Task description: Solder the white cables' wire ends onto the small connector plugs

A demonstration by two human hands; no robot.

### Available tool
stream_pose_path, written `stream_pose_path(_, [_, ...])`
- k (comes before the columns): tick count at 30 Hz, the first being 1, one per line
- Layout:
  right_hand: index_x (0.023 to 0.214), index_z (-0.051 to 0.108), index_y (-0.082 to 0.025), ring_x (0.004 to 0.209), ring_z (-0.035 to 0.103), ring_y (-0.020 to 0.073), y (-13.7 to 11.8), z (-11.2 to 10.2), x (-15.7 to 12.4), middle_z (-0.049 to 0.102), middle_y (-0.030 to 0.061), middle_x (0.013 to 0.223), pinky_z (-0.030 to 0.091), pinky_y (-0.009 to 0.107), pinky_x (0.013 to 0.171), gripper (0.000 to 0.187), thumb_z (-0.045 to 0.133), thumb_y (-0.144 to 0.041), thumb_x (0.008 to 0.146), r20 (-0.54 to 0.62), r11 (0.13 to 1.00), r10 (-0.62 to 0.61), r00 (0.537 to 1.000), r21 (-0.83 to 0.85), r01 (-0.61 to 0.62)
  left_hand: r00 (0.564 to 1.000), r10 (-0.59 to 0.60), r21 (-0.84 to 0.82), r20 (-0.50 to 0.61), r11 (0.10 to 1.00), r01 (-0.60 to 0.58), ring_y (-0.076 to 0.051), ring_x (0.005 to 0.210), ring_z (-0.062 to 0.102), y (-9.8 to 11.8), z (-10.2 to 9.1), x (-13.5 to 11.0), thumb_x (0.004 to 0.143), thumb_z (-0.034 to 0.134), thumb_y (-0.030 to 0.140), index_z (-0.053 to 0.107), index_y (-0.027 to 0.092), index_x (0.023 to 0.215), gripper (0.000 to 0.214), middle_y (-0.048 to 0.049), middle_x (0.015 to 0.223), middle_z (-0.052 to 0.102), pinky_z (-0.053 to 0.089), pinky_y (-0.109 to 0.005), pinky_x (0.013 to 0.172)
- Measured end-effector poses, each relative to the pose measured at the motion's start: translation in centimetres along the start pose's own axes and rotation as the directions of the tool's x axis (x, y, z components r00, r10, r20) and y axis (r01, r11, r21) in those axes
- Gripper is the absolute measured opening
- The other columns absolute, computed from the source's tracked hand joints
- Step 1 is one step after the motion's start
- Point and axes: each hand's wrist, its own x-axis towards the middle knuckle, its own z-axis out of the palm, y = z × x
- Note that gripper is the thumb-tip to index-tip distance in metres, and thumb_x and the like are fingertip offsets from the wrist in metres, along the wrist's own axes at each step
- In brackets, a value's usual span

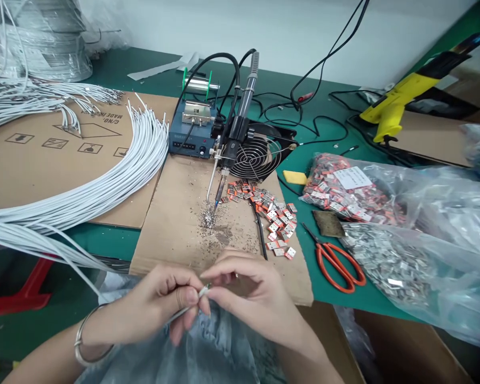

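Observation:
My left hand (172, 298) pinches a white cable (178, 316) close to its end, between thumb and fingers. Thumb and forefinger of my right hand (248, 288) close on the cable's tip, where a small greenish bit shows; the fingers hide most of it. Beyond my hands, a soldering iron (234, 144) is clamped with its tip down over a heap of solder crumbs (208, 217) on a cardboard sheet (164, 224). Loose USB plugs (278, 224) with orange inserts lie right of the iron. A thick bundle of white cables (124, 170) curves in from the left.
Behind the iron stand a blue soldering station (192, 141), a solder spool (201, 85) and a fan (260, 152). On the right lie orange-handled scissors (340, 266), a bag of orange plugs (344, 192), a bag of metal shells (388, 266) and a yellow tool (400, 96).

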Motion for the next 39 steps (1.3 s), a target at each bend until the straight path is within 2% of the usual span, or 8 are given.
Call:
stream_pose_path(7, [0.068,0.066,-0.018,0.058,0.053,0.012,-0.8,-1.0,0.5,0.06,-0.0004,0.059,0.039,0.025,0.056,0.009,0.064,-0.012,0.075,0.222,0.988,0.031,0.974,-0.151,0.003,0.992,-0.106,0.136,0.067,0.986,0.097,-0.004,0.039,0.039,0.8,-0.4,0.0,0.084,0.05,0.048,0.06,0.012,0.074,0.039,0.0042,0.052,0.048,0.029,-0.015,0.04])
stream_pose_path(10, [0.061,0.063,-0.018,0.051,0.049,0.0103,-0.1,0.0,0.3,0.058,-0.001,0.055,0.036,0.023,0.049,0.013,0.065,-0.013,0.074,0.103,0.992,0.026,0.994,0.119,-0.038,0.991,-0.074,0.03,0.109,0.997,0.071,-0.004,0.036,0.037,0.7,-0.4,0.4,0.081,0.053,0.051,0.059,0.012,0.07,0.041,0.0047,0.048,0.046,0.026,-0.015,0.036])
stream_pose_path(14, [0.06,0.06,-0.019,0.048,0.048,0.009,1.7,2.9,-0.3,0.053,-0.0036,0.053,0.036,0.021,0.045,0.014,0.069,-0.015,0.071,-0.138,0.813,0.076,0.987,0.582,0.019,0.993,0.033,-0.15,0.112,0.989,-0.016,-0.004,0.032,0.037,-0.3,0.0,1.1,0.079,0.058,0.049,0.055,0.012,0.066,0.039,0.0043,0.045,0.046,0.024,-0.015,0.033])
stream_pose_path(17, [0.062,0.06,-0.02,0.049,0.051,0.0095,2.3,3.9,-0.4,0.05,-0.0039,0.054,0.037,0.021,0.046,0.014,0.068,-0.018,0.072,-0.183,0.73,0.08,0.98,0.68,0.067,0.996,0.064,-0.183,0.07,0.982,-0.05,-0.003,0.032,0.037,-0.9,0.2,1.1,0.08,0.058,0.047,0.055,0.013,0.066,0.037,0.0039,0.046,0.047,0.024,-0.014,0.032])
stream_pose_path(22, [0.07,0.062,-0.017,0.048,0.043,0.0088,1.2,1.4,0.0,0.054,-0.0017,0.057,0.031,0.022,0.044,0.006,0.068,-0.017,0.069,0.053,0.921,0.117,0.992,0.367,-0.128,0.998,-0.017,-0.092,0.068,0.995,0.023,-0.003,0.033,0.038,-0.6,0.1,0.5,0.079,0.057,0.051,0.058,0.012,0.068,0.041,0.0037,0.047,0.048,0.025,-0.015,0.034])
stream_pose_path(28, [0.064,0.065,-0.017,0.051,0.044,0.0097,-0.2,-1.0,0.6,0.053,-0.002,0.055,0.031,0.022,0.046,0.01,0.065,-0.015,0.073,0.237,0.996,0.08,0.968,0.004,-0.084,0.992,-0.095,0.018,0.082,0.995,0.093,-0.003,0.035,0.038,0.3,-0.2,0.5,0.078,0.056,0.054,0.058,0.012,0.069,0.043,0.0042,0.048,0.048,0.025,-0.014,0.035])
stream_pose_path(35, [0.059,0.062,-0.019,0.046,0.043,0.0093,1.2,2.2,0.2,0.052,-0.0025,0.052,0.033,0.023,0.045,0.015,0.07,-0.019,0.071,-0.097,0.814,0.096,0.991,0.581,-0.022,0.992,0.046,-0.214,0.116,0.977,-0.02,-0.003,0.032,0.037,-0.6,0.1,1.0,0.079,0.06,0.047,0.056,0.012,0.066,0.038,0.004,0.047,0.047,0.025,-0.014,0.032])
stream_pose_path(39, [0.062,0.064,-0.022,0.05,0.039,0.0096,1.8,1.8,0.4,0.045,-0.0047,0.051,0.032,0.023,0.048,0.015,0.07,-0.025,0.074,-0.329,0.745,0.106,0.938,0.651,0.145,0.996,0.049,-0.238,0.072,0.971,-0.03,-0.003,0.032,0.037,-0.7,0.4,0.7,0.08,0.059,0.045,0.058,0.012,0.068,0.036,0.0033,0.048,0.049,0.025,-0.014,0.032])
